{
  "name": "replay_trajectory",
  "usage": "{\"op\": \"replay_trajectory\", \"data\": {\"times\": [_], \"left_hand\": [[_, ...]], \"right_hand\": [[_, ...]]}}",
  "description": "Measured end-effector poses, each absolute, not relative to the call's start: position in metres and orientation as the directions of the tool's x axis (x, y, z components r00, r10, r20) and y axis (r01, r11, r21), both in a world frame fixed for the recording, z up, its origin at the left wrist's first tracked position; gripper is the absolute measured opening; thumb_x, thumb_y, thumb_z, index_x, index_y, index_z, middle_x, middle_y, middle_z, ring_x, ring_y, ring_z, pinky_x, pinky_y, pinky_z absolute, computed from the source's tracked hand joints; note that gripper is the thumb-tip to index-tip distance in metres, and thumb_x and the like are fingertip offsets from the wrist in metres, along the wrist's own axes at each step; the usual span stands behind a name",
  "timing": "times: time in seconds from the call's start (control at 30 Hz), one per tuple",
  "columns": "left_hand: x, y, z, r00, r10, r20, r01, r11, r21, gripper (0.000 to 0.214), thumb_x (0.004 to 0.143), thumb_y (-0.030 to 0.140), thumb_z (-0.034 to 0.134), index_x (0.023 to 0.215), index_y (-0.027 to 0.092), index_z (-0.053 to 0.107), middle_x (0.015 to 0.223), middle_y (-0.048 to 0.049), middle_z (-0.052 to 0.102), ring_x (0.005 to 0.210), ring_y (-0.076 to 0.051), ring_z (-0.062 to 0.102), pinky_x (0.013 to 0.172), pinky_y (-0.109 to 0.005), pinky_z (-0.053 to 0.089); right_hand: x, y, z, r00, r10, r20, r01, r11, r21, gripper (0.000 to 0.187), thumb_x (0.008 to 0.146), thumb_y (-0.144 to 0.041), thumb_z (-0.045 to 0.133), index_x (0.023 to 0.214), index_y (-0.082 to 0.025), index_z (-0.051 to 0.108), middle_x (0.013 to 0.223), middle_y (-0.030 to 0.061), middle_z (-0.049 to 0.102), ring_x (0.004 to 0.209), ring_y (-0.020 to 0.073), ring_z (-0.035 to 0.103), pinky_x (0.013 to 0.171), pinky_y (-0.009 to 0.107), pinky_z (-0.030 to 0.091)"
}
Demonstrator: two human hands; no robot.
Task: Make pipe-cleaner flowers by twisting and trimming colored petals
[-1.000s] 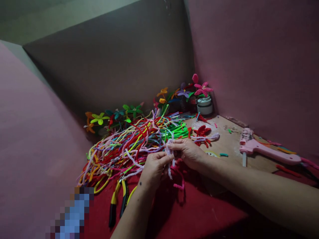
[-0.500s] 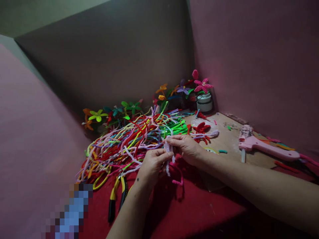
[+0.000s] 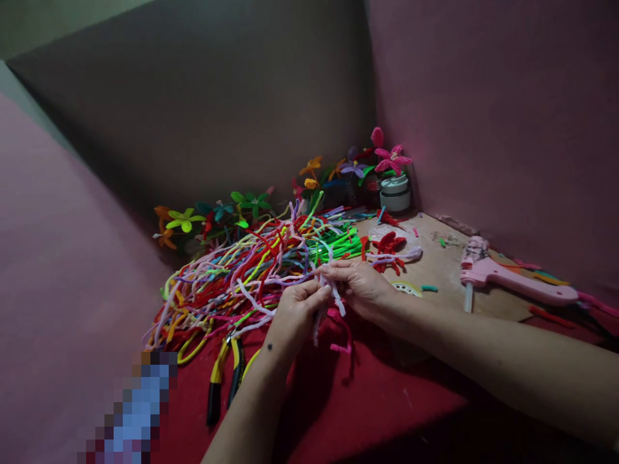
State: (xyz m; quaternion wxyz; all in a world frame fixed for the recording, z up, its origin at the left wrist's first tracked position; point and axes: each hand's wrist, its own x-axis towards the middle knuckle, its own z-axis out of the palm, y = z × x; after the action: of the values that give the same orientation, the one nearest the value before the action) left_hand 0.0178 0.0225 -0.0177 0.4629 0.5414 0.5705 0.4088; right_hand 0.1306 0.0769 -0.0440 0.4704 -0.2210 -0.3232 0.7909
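Observation:
Between my two hands is a pale lilac pipe cleaner [image 3: 339,303], bent into strands whose ends stick out above and below my fingers. My left hand [image 3: 300,308] pinches it from the left, thumb on top. My right hand [image 3: 360,283] grips it from the right, fingertips almost touching the left ones. Part of the pipe cleaner is hidden behind the fingers. Just behind my hands spreads a big heap of multicoloured pipe cleaners [image 3: 246,258]. A bent magenta pipe cleaner [image 3: 343,341] lies on the red cloth below my right hand.
Yellow-and-black pliers [image 3: 223,374] lie at the left front. To the right are a pink glue gun [image 3: 522,283], a tape roll [image 3: 406,289] and a red pipe-cleaner piece [image 3: 389,248] on a board [image 3: 449,258]. Pipe-cleaner flowers [image 3: 394,159] stand along the back near a grey-white container [image 3: 395,193].
My hands have drawn closer together around the lilac pipe cleaner, and its hanging ends now splay apart. The view has shifted slightly.

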Motion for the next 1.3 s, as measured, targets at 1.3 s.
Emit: {"op": "replay_trajectory", "data": {"times": [1.3], "left_hand": [[0.015, 0.01, -0.017, 0.149, 0.68, 0.718, 0.613, -0.634, 0.472, 0.025, 0.077, 0.012, 0.054, 0.094, 0.025, 0.067, 0.09, -0.0022, 0.054, 0.084, -0.012, 0.054, 0.071, -0.023, 0.046]], "right_hand": [[0.133, 0.089, -0.036, -0.362, 0.891, -0.274, -0.658, -0.452, -0.602, 0.016, 0.068, 0.0, 0.05, 0.057, -0.01, 0.056, 0.047, 0.0002, 0.055, 0.043, 0.0081, 0.048, 0.045, 0.021, 0.041]]}}
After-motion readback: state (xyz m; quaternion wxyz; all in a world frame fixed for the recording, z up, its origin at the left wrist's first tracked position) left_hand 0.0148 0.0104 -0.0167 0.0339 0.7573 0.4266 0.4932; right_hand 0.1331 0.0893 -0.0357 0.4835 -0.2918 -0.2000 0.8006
